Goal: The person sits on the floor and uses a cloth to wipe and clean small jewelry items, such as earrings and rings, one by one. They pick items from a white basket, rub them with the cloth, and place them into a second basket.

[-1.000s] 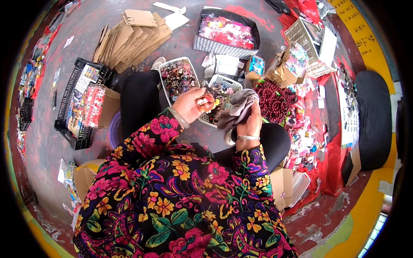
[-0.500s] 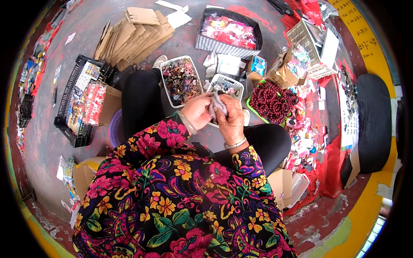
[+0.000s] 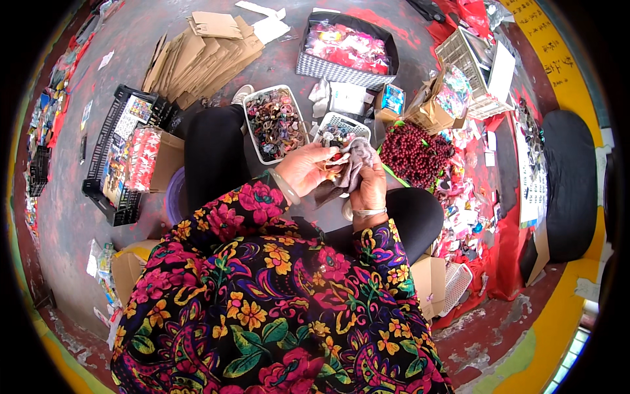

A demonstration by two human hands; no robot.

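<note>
My right hand [image 3: 371, 189] grips a greyish-mauve cloth [image 3: 356, 164], which hangs loosely in folds with a darker part drooping toward my left. Close beside it, my left hand [image 3: 303, 171] is closed, its thumb and fingers around something small and pale that I cannot make out. Both hands hover in front of a small white basket [image 3: 355, 123] holding dark and coloured bits. To its left stands a white tray [image 3: 259, 157] full of hair ties [image 3: 275, 125] in many colours. Dark red beads [image 3: 417, 156] fill a green-rimmed container right of my hands.
A checked fabric box [image 3: 328, 70] with pink packets stands ahead, and flattened cardboard [image 3: 203, 59] is stacked far left. On the left is a black crate [image 3: 98, 190]; on the right are an open carton [image 3: 430, 105], a white crate [image 3: 459, 49] and scattered small packets [image 3: 466, 223].
My hands have drawn apart. My right hand moved right with the cloth, which was bunched up between both hands and now hangs unfolded.
</note>
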